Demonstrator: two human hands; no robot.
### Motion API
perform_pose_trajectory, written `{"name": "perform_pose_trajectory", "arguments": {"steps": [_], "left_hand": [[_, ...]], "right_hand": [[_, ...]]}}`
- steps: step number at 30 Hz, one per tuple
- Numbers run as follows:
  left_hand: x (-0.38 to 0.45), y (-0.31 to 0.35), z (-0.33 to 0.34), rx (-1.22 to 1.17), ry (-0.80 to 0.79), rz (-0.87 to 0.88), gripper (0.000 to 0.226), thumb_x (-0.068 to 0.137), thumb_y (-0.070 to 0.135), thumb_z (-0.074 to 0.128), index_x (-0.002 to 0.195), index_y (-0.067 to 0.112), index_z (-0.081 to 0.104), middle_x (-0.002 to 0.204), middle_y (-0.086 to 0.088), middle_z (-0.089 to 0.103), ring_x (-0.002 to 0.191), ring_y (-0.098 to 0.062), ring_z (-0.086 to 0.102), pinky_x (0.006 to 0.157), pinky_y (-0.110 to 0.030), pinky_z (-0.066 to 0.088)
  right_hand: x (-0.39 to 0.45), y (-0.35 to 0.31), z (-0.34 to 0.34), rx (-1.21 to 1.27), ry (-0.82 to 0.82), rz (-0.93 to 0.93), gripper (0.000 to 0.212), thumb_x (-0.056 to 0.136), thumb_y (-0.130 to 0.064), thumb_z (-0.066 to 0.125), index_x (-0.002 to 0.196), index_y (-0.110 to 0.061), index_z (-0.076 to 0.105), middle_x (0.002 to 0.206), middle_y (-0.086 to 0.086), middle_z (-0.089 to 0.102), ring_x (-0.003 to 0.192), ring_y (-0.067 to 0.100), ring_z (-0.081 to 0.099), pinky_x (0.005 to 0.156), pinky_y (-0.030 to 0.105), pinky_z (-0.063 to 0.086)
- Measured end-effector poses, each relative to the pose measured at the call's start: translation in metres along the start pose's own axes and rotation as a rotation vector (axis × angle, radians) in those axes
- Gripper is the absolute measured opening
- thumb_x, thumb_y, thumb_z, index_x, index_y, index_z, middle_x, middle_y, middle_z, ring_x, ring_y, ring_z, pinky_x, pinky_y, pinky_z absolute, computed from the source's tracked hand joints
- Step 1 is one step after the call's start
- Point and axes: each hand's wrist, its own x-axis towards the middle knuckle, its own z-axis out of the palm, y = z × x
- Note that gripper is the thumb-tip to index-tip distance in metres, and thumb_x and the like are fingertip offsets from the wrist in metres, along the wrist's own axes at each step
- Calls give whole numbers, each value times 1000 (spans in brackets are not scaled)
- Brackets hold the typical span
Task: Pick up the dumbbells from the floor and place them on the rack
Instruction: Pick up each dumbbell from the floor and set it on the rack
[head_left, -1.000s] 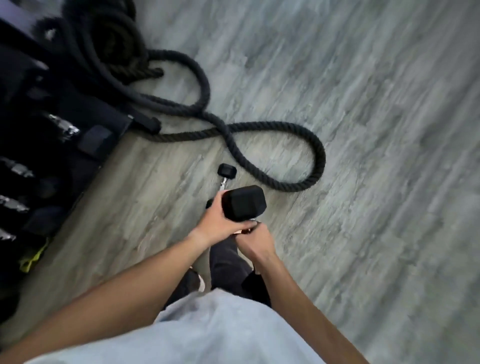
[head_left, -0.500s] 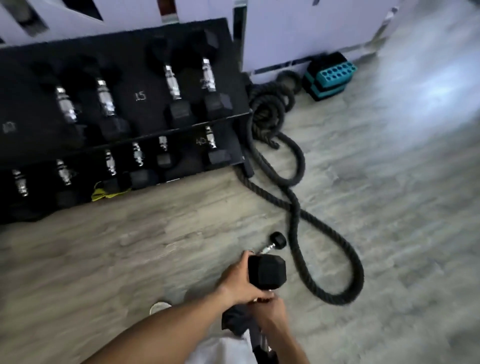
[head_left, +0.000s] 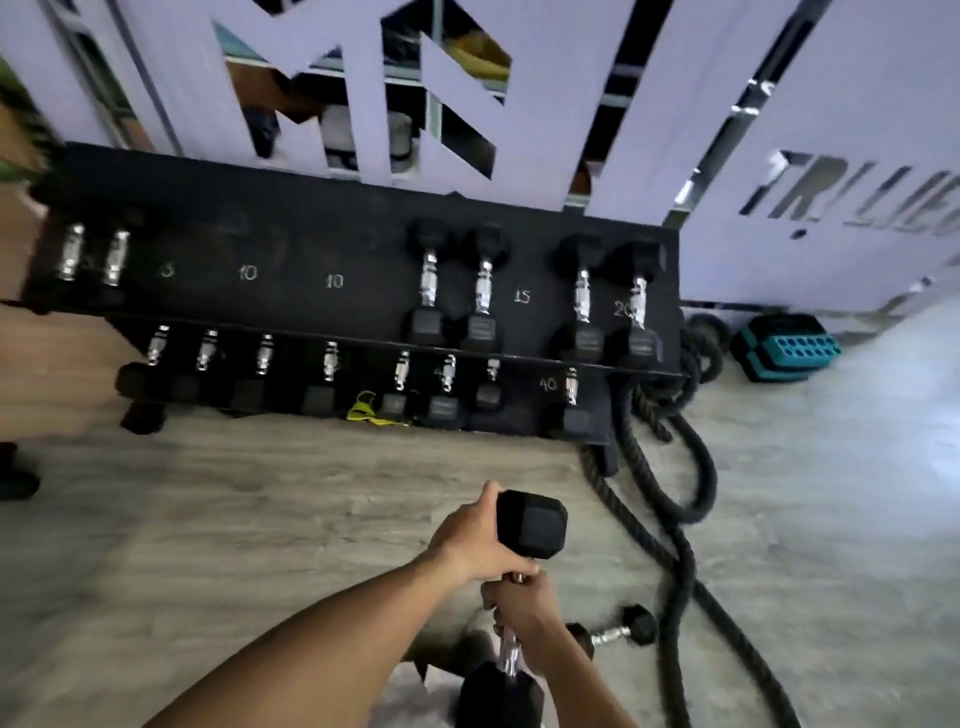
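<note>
Fingers of left hand curled on the handle just under the top head of the dumbbell; thumb lies along that head's side. Right hand wraps the chrome handle just below, touching the left. Dumbbell held near upright, off the floor, in front of the rack. Heads: matte black, hexagonal, rubbery look. Handle: shiny metal.

Small dumbbell lies on the floor just right of the hands, beside the rope.

Rack: black, two tiers, chalked numbers. Upper tier holds two pairs at right and one pair at far left; the stretch marked 10 between them is bare. Lower tier is lined with dumbbells. Yellow band at its foot.

Floor: grey wood-grain plank, open between hands and rack. Thick braided rope coils at the rack's right end. Teal block near the wall.
</note>
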Motion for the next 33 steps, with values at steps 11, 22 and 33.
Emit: {"name": "perform_pose_trajectory", "arguments": {"steps": [11, 22, 33], "left_hand": [[32, -89, -168, -35, 206, -120, 78, 45, 58, 85, 103, 38, 36, 102, 13, 65, 94, -15, 65, 78, -35, 58], [135, -159, -358, -96, 424, -287, 80, 40, 69, 79, 103, 40, 40, 91, 18, 68, 86, -7, 67, 75, -31, 57], [207, -214, -497, -127, 347, -358, 79, 47, 65, 82, 107, 38, 38, 100, 16, 66, 96, -13, 66, 75, -30, 53]], "right_hand": [[32, -121, 152, -132, -207, -97, 24, 76, 15, 54, 64, -5, 54, 43, -5, 51, 28, 1, 44, 34, 16, 33], [133, -289, 300, -280, -348, -78, 9, 63, 3, 60, 64, -5, 65, 51, 8, 53, 37, 14, 41, 40, 21, 32], [185, -409, 410, -418, -329, 23, 15, 65, 3, 62, 59, -9, 57, 48, 5, 49, 36, 15, 42, 41, 23, 33]]}}
